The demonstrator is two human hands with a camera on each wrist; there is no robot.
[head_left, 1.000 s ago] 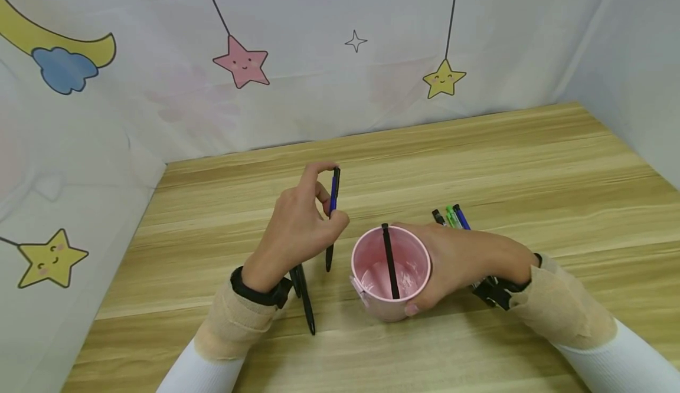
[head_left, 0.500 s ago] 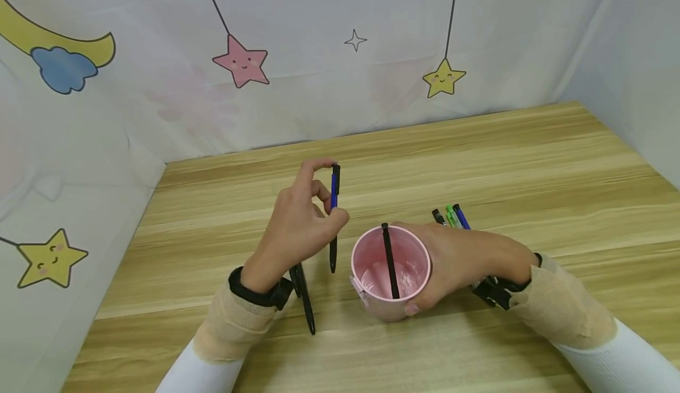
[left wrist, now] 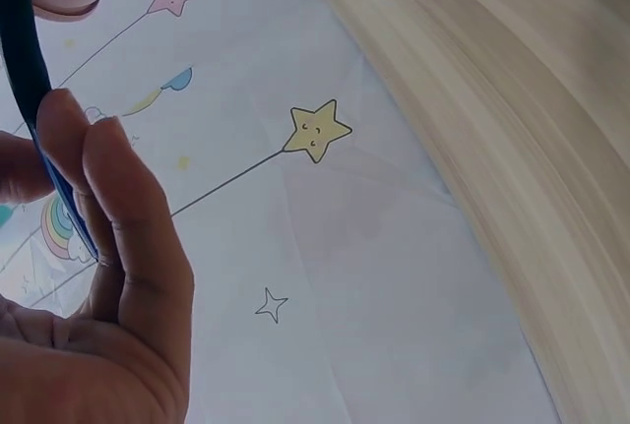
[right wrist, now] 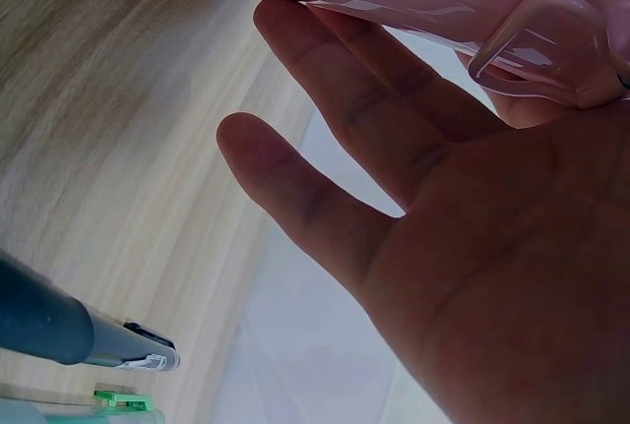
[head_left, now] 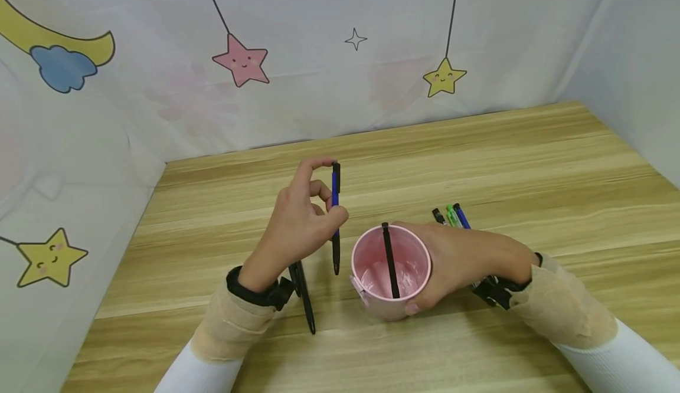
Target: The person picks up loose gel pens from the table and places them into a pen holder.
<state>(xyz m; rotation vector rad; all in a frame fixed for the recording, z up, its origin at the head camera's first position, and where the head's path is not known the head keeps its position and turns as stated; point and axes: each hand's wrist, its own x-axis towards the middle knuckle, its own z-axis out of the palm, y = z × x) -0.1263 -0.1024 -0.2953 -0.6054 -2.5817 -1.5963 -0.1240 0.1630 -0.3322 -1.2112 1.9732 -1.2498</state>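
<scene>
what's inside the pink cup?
One black pen slants inside the pink cup, its top at the far rim. Part of the cup's floor shows; the near wall covers the rest, so the pen's lower end can't be made out.

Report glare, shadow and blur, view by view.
Head: fairly even light, with pale glints inside the pink cup; left wrist: the held pen is dark against a brighter backdrop, and the tabletop looks smeared; right wrist: glare streaks on the cup, tabletop dimmer at upper left.

Left hand (head_left: 300, 219) in pinch, index finger (head_left: 310, 164) bent; right hand (head_left: 457, 254) curved, one finger (right wrist: 295, 190) spread apart; forearms (head_left: 204, 363) angled inward.
</scene>
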